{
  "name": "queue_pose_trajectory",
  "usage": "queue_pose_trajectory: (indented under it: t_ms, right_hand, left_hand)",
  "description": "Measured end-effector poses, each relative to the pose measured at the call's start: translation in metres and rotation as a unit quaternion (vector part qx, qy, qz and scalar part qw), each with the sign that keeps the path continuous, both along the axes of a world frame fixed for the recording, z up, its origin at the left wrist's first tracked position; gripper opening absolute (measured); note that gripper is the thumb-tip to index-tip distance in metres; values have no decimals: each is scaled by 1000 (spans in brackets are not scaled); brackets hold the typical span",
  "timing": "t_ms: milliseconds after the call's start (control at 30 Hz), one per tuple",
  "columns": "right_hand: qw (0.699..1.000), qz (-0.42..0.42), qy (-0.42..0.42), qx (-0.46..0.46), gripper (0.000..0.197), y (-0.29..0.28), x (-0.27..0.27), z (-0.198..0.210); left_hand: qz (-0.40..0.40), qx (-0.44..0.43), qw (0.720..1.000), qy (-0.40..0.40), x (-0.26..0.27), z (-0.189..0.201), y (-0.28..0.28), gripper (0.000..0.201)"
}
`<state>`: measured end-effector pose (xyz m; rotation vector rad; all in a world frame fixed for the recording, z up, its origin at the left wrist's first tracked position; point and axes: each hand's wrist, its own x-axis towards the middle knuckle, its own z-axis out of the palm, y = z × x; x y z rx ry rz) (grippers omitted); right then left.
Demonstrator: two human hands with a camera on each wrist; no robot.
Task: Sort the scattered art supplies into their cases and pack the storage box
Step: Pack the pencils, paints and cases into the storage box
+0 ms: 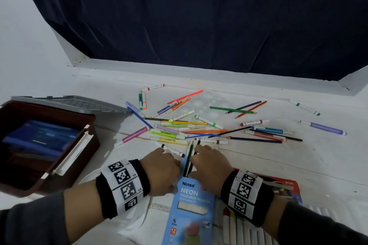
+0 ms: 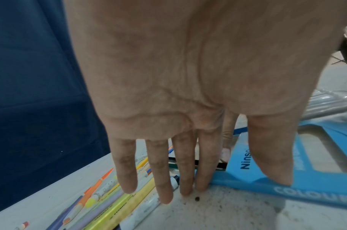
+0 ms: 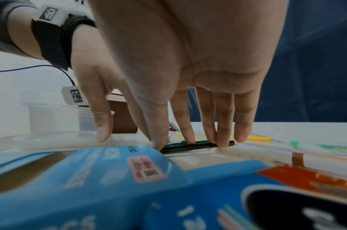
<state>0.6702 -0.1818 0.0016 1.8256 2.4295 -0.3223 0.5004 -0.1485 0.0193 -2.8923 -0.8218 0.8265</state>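
Note:
A blue "Ninso Neon" pencil box [image 1: 191,199] [image 2: 286,191] [image 3: 109,171] lies flat in front of me. Two dark pencils [image 1: 188,163] [image 3: 198,147] [image 2: 220,165] stick out of its far end. My left hand [image 1: 161,169] [image 2: 202,183] is beside that end with straight fingers on the table and its thumb resting on the box. My right hand [image 1: 207,165] [image 3: 188,138] is on the other side, straight fingertips pressing on the pencils and thumb at the box mouth. Several loose markers and pencils [image 1: 179,125] lie scattered beyond.
A brown storage box [image 1: 59,183] holding blue cases stands at the left, its grey lid [image 1: 79,103] behind it. A clear palette [image 1: 207,105] lies among the supplies. A red case [image 1: 282,187] and a row of white markers [image 1: 249,230] lie under my right forearm.

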Motion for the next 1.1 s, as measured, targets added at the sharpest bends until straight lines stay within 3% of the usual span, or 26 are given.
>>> queue_pose_trajectory:
  t_ms: [233,467,567,700,900,1000,1100]
  right_hand:
    - [989,35,141,-28,21,-8,2,-4]
    - [975,57,208,-50,32,-10,22,2]
    - [981,58,181,-43,33,-17,26,1]
    - [992,97,68,-51,39,-26,21,-9]
    - [983,159,-74,-61,52,-30,25,-14]
    - [982,154,-54,-99,51,-31,31,-12]
    - [988,104,30,-111,47,-34,38,-2]
  left_hand:
    - [17,-8,1000,-7,4,4,-9,47]
    - [17,7,1000,-13,11,14,-27,41]
    - [32,44,998,-40,10,11,-33,39]
    - [37,60,997,-43,10,1,-41,46]
    - [40,65,996,-37,10,-5,-40,49]
    - [51,56,996,-44,10,-1,-39,45]
    - [67,46,996,-46,13,6,-40,40]
